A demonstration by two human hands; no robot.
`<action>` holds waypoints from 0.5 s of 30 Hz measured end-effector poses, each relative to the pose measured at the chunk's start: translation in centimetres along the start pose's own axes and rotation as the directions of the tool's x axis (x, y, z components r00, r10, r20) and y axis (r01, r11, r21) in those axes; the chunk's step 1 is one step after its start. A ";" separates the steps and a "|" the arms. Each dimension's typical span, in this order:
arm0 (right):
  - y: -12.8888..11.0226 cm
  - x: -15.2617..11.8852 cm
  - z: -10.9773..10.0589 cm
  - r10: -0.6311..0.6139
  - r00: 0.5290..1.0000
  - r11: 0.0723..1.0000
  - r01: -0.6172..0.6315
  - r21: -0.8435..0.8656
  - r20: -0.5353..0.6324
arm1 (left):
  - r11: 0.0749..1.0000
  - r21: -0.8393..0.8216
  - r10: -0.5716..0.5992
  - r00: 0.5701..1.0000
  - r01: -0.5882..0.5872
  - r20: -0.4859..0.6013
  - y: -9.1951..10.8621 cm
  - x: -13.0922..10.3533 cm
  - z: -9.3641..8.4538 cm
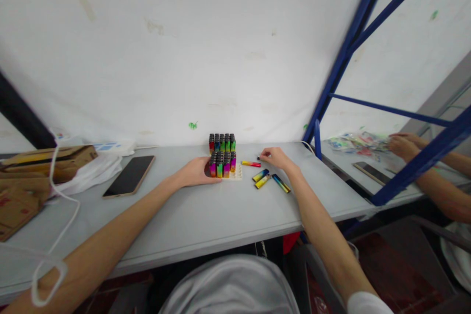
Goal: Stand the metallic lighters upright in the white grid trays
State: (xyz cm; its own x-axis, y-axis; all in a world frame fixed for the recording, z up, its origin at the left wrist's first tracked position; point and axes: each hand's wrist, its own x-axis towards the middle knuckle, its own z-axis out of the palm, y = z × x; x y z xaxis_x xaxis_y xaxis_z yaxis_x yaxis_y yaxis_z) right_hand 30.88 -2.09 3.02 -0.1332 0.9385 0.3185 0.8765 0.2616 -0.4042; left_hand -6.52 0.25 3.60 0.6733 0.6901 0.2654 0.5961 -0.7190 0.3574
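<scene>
My left hand point(198, 171) grips the left side of a white holed tray point(238, 173), thumb along the front and fingers behind. Rows of upright lighters point(220, 168) in purple, green and orange with black tops stand in it. Its right end shows bare holes. My right hand point(275, 157) is closed in a pinch to the right of the tray; a small black end shows at the fingertips, apparently a lighter mostly hidden by the hand. Just below lies a red-yellow lighter point(250, 163). Nearer me are a blue-yellow lighter point(260, 175), a yellow lighter point(262, 181) and a dark blue lighter point(281, 183).
Behind the tray, more upright lighters point(222, 143) stand near the wall. To the left lie a phone point(129, 176), cardboard boxes point(29, 176), a plastic bag point(91, 171) and a white cable point(55, 196). A blue metal frame point(336, 68) rises at right; beyond it another person's hands point(405, 146) work.
</scene>
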 end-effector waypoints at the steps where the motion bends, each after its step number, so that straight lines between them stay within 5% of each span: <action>1: 0.0 0.0 0.1 0.015 1.000 1.000 -0.015 -0.006 -0.001 | 1.000 0.000 0.002 1.000 -0.002 0.005 0.1 0.0 0.0; 8: -0.7 0.2 0.0 0.021 0.995 1.000 -0.021 0.006 -0.093 | 0.999 -0.039 -0.004 1.000 0.004 0.014 0.4 0.0 -0.2; 15: -3.1 -0.1 0.2 0.075 0.996 0.845 -0.039 0.533 -0.046 | 1.000 -0.015 0.010 1.000 -0.010 0.015 0.6 -0.2 -0.2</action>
State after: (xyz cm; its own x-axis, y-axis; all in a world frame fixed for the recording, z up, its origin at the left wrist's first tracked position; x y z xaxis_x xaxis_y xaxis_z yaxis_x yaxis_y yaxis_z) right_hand 28.07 -3.00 4.07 -0.0458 0.9443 0.3260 0.4996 0.3042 -0.8110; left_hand -6.36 -0.26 3.92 0.6857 0.6815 0.2556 0.5828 -0.7244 0.3681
